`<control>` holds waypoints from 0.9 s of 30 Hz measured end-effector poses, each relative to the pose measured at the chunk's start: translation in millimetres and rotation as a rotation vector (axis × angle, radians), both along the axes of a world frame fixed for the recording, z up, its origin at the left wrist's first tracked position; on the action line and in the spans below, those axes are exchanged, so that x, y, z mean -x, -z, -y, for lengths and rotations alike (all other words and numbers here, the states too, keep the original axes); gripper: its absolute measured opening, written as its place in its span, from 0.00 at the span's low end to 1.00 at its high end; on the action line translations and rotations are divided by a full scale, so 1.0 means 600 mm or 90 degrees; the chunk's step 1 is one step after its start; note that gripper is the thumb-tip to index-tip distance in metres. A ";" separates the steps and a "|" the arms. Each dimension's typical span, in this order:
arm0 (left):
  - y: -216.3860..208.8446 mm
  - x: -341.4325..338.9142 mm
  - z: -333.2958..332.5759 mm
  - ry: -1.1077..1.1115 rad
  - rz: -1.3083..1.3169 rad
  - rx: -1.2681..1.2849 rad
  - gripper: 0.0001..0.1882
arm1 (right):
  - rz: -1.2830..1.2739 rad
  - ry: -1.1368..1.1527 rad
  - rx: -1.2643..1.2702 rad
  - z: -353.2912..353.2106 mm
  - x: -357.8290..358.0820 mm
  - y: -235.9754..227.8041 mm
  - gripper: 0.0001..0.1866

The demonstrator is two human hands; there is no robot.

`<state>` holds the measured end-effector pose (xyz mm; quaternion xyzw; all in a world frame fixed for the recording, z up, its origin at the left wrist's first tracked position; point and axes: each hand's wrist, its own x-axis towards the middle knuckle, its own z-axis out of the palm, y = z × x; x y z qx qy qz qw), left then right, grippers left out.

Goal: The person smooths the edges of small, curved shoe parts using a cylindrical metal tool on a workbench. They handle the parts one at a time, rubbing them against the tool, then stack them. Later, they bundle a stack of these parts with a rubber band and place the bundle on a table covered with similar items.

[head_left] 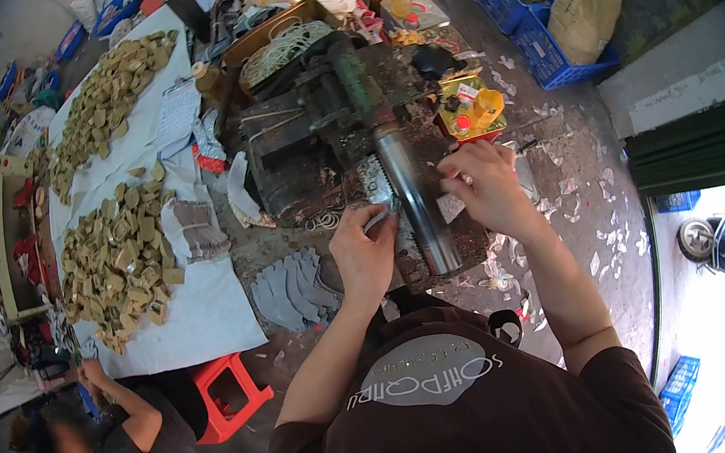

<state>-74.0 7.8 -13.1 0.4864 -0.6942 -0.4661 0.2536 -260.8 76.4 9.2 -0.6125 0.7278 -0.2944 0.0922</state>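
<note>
A shiny metal cylinder [414, 201] juts toward me from a dark, grimy machine [291, 148]. Left of the cylinder, my left hand [365, 254] is closed, thumb and fingers pinched near its side; a thin greyish edge shows there, too small to name. On the cylinder's other side is my right hand [488, 183], its fingers curled together close to the metal. Whatever the right fingers hold, if anything, is hidden. Several grey curved strips [295, 289] lie fanned out left of my left forearm.
Heaps of tan blocks [123, 269] cover a white-sheeted table [219, 325] at left, where another person [145, 424] works beside a red stool [231, 398]. Beyond the machine stands a box of pale cord [287, 52]. A yellow tray [465, 87] holds containers; blue crates [530, 36] stand far right.
</note>
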 end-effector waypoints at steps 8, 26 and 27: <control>0.028 -0.141 0.048 -0.138 -0.078 -0.004 0.06 | 0.271 0.126 0.014 -0.021 0.016 0.015 0.14; 0.049 -0.068 -0.019 0.158 -0.112 0.444 0.25 | 0.286 0.162 0.018 -0.030 0.004 0.023 0.12; 0.046 -0.070 -0.015 0.144 -0.125 0.434 0.24 | 0.287 0.166 0.017 -0.030 0.004 0.024 0.12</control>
